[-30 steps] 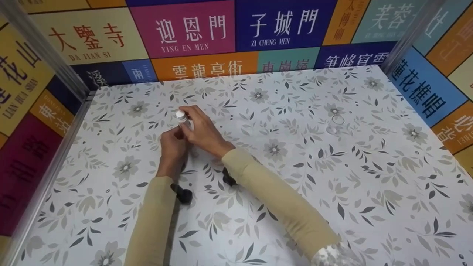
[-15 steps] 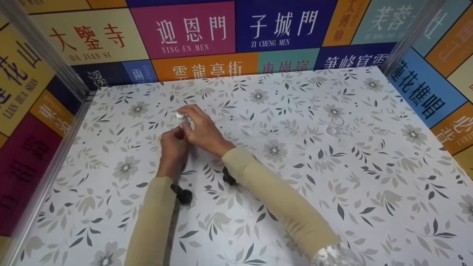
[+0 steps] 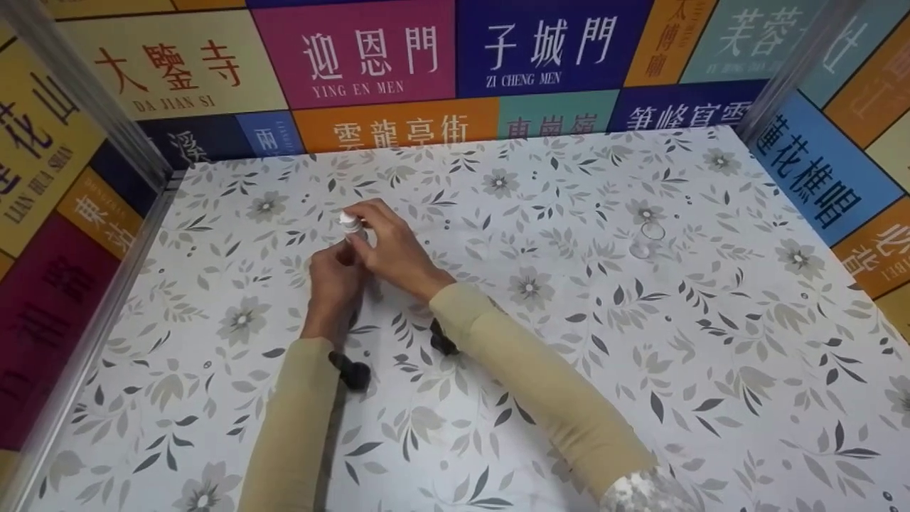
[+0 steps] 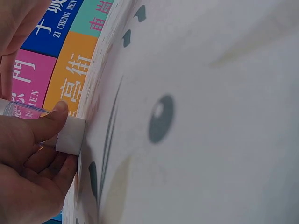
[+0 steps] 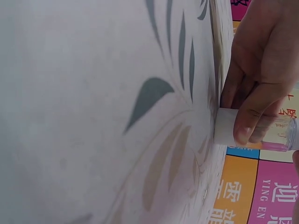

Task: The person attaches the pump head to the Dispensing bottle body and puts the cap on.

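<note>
A small clear bottle [image 5: 275, 133] with a white base and a white top stands upright on the table, left of the middle in the head view. My left hand [image 3: 334, 281] grips it low down, thumb and fingers around the white base [image 4: 71, 135]. Higher up, my right hand [image 3: 394, 249] holds the bottle near its white top [image 3: 348, 221], fingers curled over the far side. Part of the clear body is hidden behind the hands. Only a little of the right hand shows in each wrist view.
A clear, cap-like piece [image 3: 640, 249] with a round rim lies on the right part of the table. The floral-covered table [image 3: 569, 398] ends at panels with large lettering [image 3: 362, 60] at the back and both sides.
</note>
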A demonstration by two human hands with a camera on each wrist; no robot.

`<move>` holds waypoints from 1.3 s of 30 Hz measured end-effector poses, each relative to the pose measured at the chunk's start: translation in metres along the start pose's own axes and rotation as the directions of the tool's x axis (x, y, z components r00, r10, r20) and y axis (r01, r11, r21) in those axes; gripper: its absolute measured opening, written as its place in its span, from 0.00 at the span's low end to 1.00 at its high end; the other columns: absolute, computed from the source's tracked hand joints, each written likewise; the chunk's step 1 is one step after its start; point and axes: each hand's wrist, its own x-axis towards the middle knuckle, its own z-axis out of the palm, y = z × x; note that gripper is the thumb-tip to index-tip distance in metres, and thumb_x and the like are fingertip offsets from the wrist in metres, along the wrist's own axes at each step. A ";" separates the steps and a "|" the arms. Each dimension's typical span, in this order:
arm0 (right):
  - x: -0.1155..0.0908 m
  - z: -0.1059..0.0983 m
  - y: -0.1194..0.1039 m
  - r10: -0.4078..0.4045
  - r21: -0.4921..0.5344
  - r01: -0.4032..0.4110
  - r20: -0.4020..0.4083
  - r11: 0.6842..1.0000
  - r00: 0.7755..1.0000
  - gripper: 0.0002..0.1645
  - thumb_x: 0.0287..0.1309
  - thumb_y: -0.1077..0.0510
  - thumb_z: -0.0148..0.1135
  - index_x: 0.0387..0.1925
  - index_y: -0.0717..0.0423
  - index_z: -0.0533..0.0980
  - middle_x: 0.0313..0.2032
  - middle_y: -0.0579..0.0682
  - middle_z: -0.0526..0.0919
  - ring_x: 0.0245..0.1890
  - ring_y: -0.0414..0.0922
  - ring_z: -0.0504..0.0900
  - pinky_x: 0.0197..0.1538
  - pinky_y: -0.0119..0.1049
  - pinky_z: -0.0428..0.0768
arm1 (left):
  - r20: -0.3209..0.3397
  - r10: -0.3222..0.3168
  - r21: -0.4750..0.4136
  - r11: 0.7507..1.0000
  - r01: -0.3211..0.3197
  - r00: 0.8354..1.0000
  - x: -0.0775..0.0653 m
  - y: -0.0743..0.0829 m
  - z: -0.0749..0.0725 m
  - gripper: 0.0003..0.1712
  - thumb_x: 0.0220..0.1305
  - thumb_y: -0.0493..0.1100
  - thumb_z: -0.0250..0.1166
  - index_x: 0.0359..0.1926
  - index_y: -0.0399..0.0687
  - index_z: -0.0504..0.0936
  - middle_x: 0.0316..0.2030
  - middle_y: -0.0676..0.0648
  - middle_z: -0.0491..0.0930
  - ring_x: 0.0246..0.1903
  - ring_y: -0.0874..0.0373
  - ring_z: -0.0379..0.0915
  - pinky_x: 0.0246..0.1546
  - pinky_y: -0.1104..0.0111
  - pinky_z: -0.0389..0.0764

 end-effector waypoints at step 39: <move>0.000 0.001 0.003 -0.052 -0.045 0.052 -0.007 0.998 0.999 0.24 0.60 0.66 0.59 0.59 0.63 0.73 0.59 0.57 0.76 0.64 0.48 0.75 0.71 0.29 0.66 | -0.021 -0.059 -0.072 0.996 0.057 0.998 0.001 0.001 0.003 0.08 0.63 0.36 0.62 0.39 0.41 0.87 0.34 0.43 0.84 0.33 0.57 0.74 0.34 0.71 0.73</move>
